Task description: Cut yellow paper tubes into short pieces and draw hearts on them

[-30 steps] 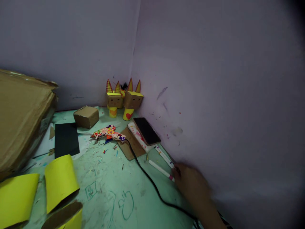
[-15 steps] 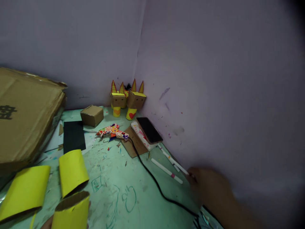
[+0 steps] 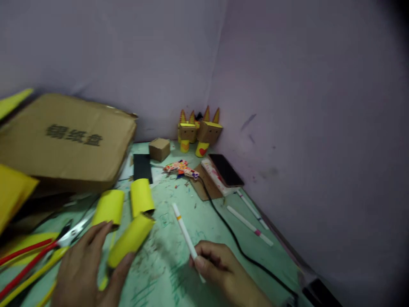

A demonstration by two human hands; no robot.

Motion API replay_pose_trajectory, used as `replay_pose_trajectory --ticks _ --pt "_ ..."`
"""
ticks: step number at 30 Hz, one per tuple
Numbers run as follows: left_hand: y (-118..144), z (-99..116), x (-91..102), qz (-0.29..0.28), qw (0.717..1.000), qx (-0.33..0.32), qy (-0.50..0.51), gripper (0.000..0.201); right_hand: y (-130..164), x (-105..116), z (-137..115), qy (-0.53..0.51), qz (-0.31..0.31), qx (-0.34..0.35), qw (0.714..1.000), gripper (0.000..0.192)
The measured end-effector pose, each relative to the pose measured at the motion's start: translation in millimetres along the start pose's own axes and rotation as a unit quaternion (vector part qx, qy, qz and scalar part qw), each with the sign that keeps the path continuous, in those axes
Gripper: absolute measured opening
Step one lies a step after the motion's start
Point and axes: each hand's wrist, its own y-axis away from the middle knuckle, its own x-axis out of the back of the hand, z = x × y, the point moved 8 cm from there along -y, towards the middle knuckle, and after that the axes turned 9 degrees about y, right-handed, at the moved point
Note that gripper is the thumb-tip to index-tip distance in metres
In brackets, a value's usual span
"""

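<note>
My right hand [image 3: 220, 270] grips a white marker [image 3: 183, 229] with an orange band, its far end pointing away over the green table [image 3: 207, 221]. My left hand [image 3: 87, 268] holds a yellow paper-covered cardboard tube [image 3: 131, 238] between thumb and fingers. Two more yellow tubes [image 3: 110, 207] [image 3: 141, 197] lie just beyond it. Two other white markers [image 3: 249, 219] lie by the right wall.
A flattened cardboard box [image 3: 67, 140] lies at the left, with scissors [image 3: 41, 247] and yellow paper in front. In the far corner stand cardboard animal figures [image 3: 200, 132], a small box [image 3: 159, 149], a patterned glue gun [image 3: 180, 167] with a black cord [image 3: 236, 245], and a phone [image 3: 226, 169].
My right hand came away from the markers by the wall with one marker in it and moved left. The view swung left and my left hand with its tube came into view.
</note>
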Motion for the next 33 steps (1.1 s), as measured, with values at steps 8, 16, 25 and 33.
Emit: replay_pose_trajectory --ticks 8,16,25,33 --pt "-11 60 17.0 -0.094 0.976 -0.182 0.077 0.054 6 -35 3 -0.024 -0.125 0.013 0.992 0.051" --pt "0 86 16.9 -0.176 0.940 -0.262 0.130 0.031 31 -38 -7 0.076 -0.127 0.033 0.988 0.054" --pt "19 107 3.2 -0.167 0.925 -0.297 0.167 0.028 36 -47 -18 0.204 -0.122 0.050 0.970 0.034" --pt "20 105 -4.5 -0.237 0.910 -0.296 0.168 0.021 38 -41 -19 0.320 -0.088 0.032 0.943 0.031"
